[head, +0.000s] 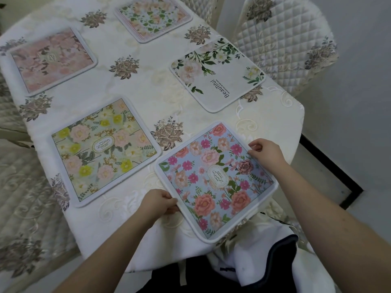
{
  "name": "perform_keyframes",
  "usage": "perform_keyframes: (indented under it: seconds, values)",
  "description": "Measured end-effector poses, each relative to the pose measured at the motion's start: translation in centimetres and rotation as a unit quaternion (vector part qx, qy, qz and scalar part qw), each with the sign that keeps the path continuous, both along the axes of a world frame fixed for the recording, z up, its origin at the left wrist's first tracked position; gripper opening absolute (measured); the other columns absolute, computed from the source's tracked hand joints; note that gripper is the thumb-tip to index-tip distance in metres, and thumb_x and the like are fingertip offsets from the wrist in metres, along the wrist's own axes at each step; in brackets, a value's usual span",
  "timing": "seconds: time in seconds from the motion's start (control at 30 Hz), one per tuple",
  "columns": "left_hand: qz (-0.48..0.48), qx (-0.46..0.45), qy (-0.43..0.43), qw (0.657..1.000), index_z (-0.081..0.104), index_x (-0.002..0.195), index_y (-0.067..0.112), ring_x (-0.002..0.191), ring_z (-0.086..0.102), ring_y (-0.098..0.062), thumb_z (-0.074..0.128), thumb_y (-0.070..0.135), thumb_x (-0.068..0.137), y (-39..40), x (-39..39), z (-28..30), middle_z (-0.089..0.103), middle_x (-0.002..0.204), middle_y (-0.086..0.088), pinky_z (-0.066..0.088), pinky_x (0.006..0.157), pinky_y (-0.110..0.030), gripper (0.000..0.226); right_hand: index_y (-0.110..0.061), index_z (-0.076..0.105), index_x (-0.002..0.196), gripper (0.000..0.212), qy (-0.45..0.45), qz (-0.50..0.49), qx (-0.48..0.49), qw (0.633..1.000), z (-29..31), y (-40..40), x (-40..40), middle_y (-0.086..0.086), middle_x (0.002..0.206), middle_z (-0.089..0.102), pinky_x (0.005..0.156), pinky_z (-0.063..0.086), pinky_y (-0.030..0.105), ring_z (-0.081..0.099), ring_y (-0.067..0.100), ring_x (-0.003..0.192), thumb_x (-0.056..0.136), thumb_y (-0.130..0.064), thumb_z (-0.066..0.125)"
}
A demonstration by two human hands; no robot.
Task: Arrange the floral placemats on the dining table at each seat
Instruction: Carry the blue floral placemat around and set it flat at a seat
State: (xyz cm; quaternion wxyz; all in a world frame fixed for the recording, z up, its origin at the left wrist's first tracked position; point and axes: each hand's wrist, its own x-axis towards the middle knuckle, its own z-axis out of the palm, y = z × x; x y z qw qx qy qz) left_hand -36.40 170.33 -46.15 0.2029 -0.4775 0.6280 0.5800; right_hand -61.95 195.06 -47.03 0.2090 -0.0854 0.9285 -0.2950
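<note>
Our grip was a two-sided pinch: the left hand (159, 200) nipped the near-left border of the blue placemat (215, 180) between thumb and fingers, while the right hand (265, 152) pinched its far-right edge the same way. Holding opposite edges kept the mat flat and let us turn it as one piece, which we judged was the point, since it sat skewed to the desk (135, 85) edge. Its near corner hung out past the edge, over the draped tablecloth and our lap, so it was not yet seated squarely at this place.

Just to the left, close beside the blue one but apart from it, lay the yellow-and-pink placemat (104, 150), flat on the cloth and clear of both hands. It looked settled for its seat.

Farther up on the right sat the white placemat (218, 76) (the one printed with leafy sprays and a line of script), its outer corner reaching the desk edge in front of the quilted chair (283, 45). Across from it on the left lay the pale pink placemat (53, 60), and beyond both, near the far end, another pink-and-green placemat (153, 17), slightly blurred.

With four mats down, we took the blue one to be the last left to square up.
</note>
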Motion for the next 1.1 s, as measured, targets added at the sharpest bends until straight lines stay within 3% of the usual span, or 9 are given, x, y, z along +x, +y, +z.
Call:
perform_keyframes:
  seconds: [0.13, 0.27, 0.37, 0.6, 0.7, 0.8, 0.93, 1.03, 1.1]
  values:
    - [-0.019, -0.026, 0.003, 0.999, 0.071, 0.084, -0.008, 0.069, 0.073, -0.028, 0.068, 0.001, 0.087, 0.0, 0.0, 0.0, 0.074, 0.075, -0.02, 0.062, 0.065, -0.034, 0.01, -0.013, 0.068, 0.109, 0.023, 0.01, 0.0, 0.004, 1.0, -0.1, 0.1, 0.5, 0.001, 0.091, 0.065, 0.075, 0.043, 0.024, 0.061, 0.018, 0.086, 0.087, -0.018, 0.071]
    - [-0.06, -0.054, 0.005, 0.997, 0.07, 0.082, -0.007, 0.066, 0.073, -0.025, 0.067, 0.006, 0.089, 0.0, 0.2, -0.1, 0.074, 0.074, -0.019, 0.062, 0.068, -0.036, 0.015, -0.013, 0.067, 0.114, 0.024, 0.009, -0.013, -0.001, 1.0, 0.0, -0.1, 1.0, 0.002, 0.096, 0.064, 0.058, 0.047, 0.027, 0.059, 0.019, 0.083, 0.09, -0.017, 0.067]
    - [-0.133, -0.105, 0.003, 0.986, 0.069, 0.077, 0.0, 0.063, 0.073, -0.02, 0.067, 0.015, 0.091, -0.2, 0.3, -0.4, 0.075, 0.07, -0.009, 0.061, 0.069, -0.034, 0.02, -0.009, 0.066, 0.115, 0.024, 0.032, 0.0, 0.004, 0.999, 0.0, -0.2, 1.3, 0.001, 0.094, 0.061, 0.058, 0.054, 0.034, 0.059, 0.02, 0.079, 0.092, -0.015, 0.064]
    - [-0.313, -0.235, -0.033, 0.92, 0.064, 0.063, 0.011, 0.052, 0.063, -0.009, 0.058, 0.032, 0.094, -0.3, 0.2, -0.4, 0.071, 0.061, 0.0, 0.053, 0.063, -0.025, 0.038, -0.007, 0.065, 0.116, 0.025, 0.069, 0.033, 0.036, 0.996, -0.8, -0.3, 1.3, 0.011, 0.105, 0.066, 0.076, 0.05, 0.033, 0.059, 0.021, 0.084, 0.093, -0.013, 0.061]
    - [-0.324, -0.298, -0.028, 0.897, 0.055, 0.068, 0.015, 0.058, 0.056, -0.014, 0.058, 0.035, 0.092, 0.2, -0.1, -0.1, 0.063, 0.065, 0.001, 0.047, 0.054, -0.03, 0.032, -0.008, 0.061, 0.122, 0.031, 0.124, 0.053, 0.067, 0.989, -1.3, -0.5, 1.9, 0.016, 0.113, 0.061, 0.084, 0.047, 0.042, 0.057, 0.032, 0.1, 0.092, -0.013, 0.058]
    - [-0.285, -0.356, 0.055, 0.888, 0.052, 0.073, 0.016, 0.058, 0.052, -0.015, 0.053, 0.034, 0.094, 0.7, -0.6, -0.2, 0.057, 0.065, 0.001, 0.039, 0.05, -0.029, 0.028, -0.008, 0.058, 0.127, 0.035, 0.171, 0.055, 0.061, 0.982, -1.2, -1.9, 3.4, 0.016, 0.122, 0.059, 0.092, 0.042, 0.046, 0.053, 0.035, 0.108, 0.093, -0.013, 0.054]
    - [-0.28, -0.445, 0.22, 0.822, 0.059, 0.093, 0.014, 0.076, 0.052, -0.018, 0.052, 0.026, 0.093, 1.1, -2.5, -1.4, 0.057, 0.085, 0.001, 0.043, 0.065, -0.034, 0.014, -0.011, 0.053, 0.135, 0.04, 0.173, 0.106, 0.024, 0.979, -0.8, -5.0, 6.3, 0.012, 0.134, 0.056, 0.103, 0.036, 0.044, 0.048, 0.031, 0.123, 0.096, -0.017, 0.049]
    - [-0.287, -0.479, 0.226, 0.798, 0.057, 0.123, 0.01, 0.113, 0.055, -0.028, 0.045, 0.025, 0.092, 1.3, -4.1, -2.9, 0.06, 0.121, -0.008, 0.044, 0.094, -0.043, 0.036, -0.013, 0.041, 0.145, 0.047, 0.175, 0.188, 0.026, 0.966, -1.4, -7.5, 9.1, 0.008, 0.149, 0.044, 0.117, 0.024, 0.045, 0.035, 0.026, 0.14, 0.102, -0.03, 0.036]
    - [-0.288, -0.495, 0.211, 0.792, 0.044, 0.142, 0.008, 0.14, 0.036, -0.028, 0.042, 0.024, 0.095, 1.4, -4.9, -3.8, 0.047, 0.147, -0.01, 0.028, 0.113, -0.045, 0.05, -0.014, 0.031, 0.15, 0.054, 0.167, 0.227, 0.032, 0.959, -2.2, -9.1, 10.3, 0.007, 0.156, 0.033, 0.12, 0.016, 0.043, 0.025, 0.024, 0.146, 0.1, -0.034, 0.028]
